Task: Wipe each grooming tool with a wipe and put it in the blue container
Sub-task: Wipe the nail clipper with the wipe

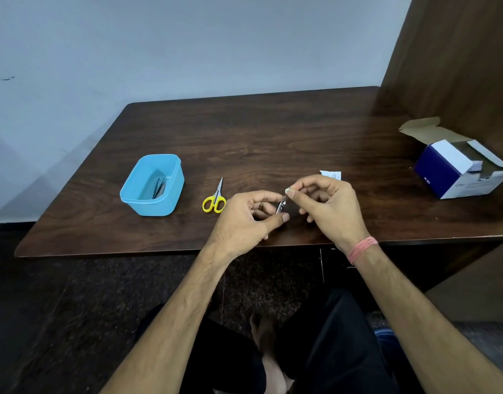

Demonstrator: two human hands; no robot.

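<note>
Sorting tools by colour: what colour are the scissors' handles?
Yellow handles on the scissors, seen in the head view.

Left hand point(244, 220) pinches a nail clipper point(281, 207) — right hand point(327, 203) pinches, seemingly, a wipe point(288, 190).

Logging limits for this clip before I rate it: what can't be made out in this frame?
- Metal tool, head view: mostly hidden by left hand and right hand; type unclear.
- Wipe: a tiny bit shows at the right fingertips.
- Blue container contents: dark, too small to identify.
- Open box: interior shadowed.
</note>
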